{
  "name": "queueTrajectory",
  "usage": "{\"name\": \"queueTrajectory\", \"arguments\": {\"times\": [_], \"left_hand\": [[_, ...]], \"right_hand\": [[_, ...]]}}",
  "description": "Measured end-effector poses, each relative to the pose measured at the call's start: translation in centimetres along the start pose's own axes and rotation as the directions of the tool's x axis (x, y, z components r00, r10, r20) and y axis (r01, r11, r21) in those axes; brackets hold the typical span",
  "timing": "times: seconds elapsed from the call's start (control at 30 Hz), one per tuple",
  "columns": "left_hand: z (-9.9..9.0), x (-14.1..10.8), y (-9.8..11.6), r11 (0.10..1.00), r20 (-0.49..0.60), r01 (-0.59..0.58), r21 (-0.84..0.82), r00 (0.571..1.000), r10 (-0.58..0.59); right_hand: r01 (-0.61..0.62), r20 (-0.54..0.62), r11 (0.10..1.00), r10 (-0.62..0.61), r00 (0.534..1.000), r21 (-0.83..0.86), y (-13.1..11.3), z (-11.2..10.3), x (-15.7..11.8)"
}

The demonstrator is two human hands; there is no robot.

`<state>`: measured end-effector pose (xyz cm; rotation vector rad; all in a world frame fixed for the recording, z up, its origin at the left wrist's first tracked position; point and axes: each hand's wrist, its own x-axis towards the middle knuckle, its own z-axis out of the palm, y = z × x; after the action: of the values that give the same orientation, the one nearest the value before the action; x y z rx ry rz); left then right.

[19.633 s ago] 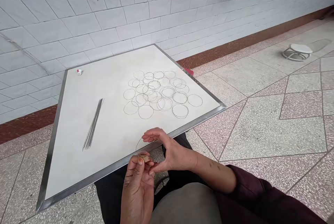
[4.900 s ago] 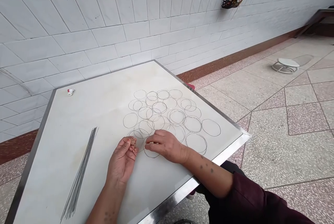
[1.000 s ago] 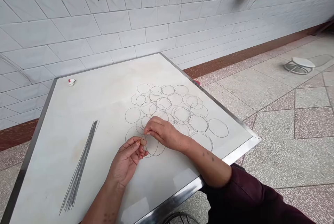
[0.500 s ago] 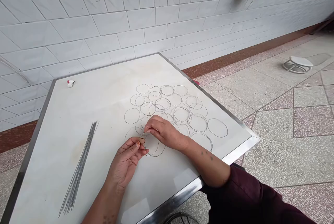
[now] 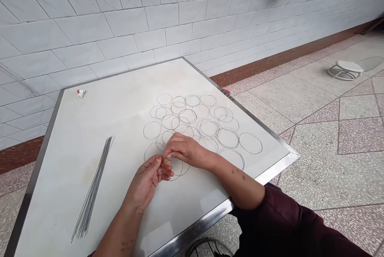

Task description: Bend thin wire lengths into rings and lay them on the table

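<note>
So this is a white table point(image 5: 120, 97) with a metal edge point(image 5: 276, 168). Thin rings point(image 5: 199, 128) are all over the middle and right side, plenty of them overlapping. Left side's got a loose bunch of straight wires point(image 5: 93, 189), plus a little red-and-white thing point(image 5: 80, 93) near the far left corner.

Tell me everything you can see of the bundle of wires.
The bundle of wires is a loose stack of thin, straight, dark grey strands, metallic by look. It lies slantwise on the white tabletop, left of and apart from the left hand, gathered at the far end, slightly fanned at the near end.
</note>
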<state>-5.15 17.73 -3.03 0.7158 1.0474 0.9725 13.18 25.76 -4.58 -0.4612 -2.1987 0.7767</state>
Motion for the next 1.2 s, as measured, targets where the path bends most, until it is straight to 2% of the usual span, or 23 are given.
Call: {"name": "queueTrajectory", "arguments": {"times": [0.2, 0.4, 0.6, 0.67, 0.8, 0.93, 1.2], "left_hand": [[-0.1, -0.2, 0.1, 0.989, 0.035, 0.001, 0.15, 0.999, -0.006], [-0.4, -0.1, -0.1, 0.988, 0.155, 0.14, 0.061, 0.977, -0.147], [-0.4, 0.0, -0.4, 0.99, 0.178, 0.141, 0.022, 0.974, -0.142], [-0.3, 0.0, -0.5, 0.991, 0.165, 0.127, -0.033, 0.979, -0.119], [-0.1, 0.0, -0.4, 0.986, 0.098, 0.086, -0.145, 0.993, -0.072], [0.2, -0.1, -0.2, 0.99, 0.099, 0.055, -0.131, 0.994, -0.042], [0.4, 0.0, -0.2, 0.99, 0.106, 0.065, -0.126, 0.993, -0.052]], "right_hand": [[-0.145, 0.113, 0.989, 0.14, 0.984, 0.034, -0.5, -0.5, -0.1], [-0.209, 0.189, 0.96, 0.173, 0.967, 0.188, -1.2, -1.3, -0.2], [-0.237, 0.212, 0.934, 0.183, 0.96, 0.267, -1.2, -1.5, -0.2], [-0.229, 0.175, 0.932, 0.185, 0.967, 0.282, -1.0, -1.4, -0.2], [-0.131, 0.071, 0.961, 0.117, 0.991, 0.242, -0.6, -1.2, -0.1], [-0.096, 0.079, 0.978, 0.083, 0.993, 0.184, -0.5, -1.0, 0.0], [-0.063, 0.062, 0.989, 0.055, 0.997, 0.131, -0.5, -0.8, 0.0]]}}
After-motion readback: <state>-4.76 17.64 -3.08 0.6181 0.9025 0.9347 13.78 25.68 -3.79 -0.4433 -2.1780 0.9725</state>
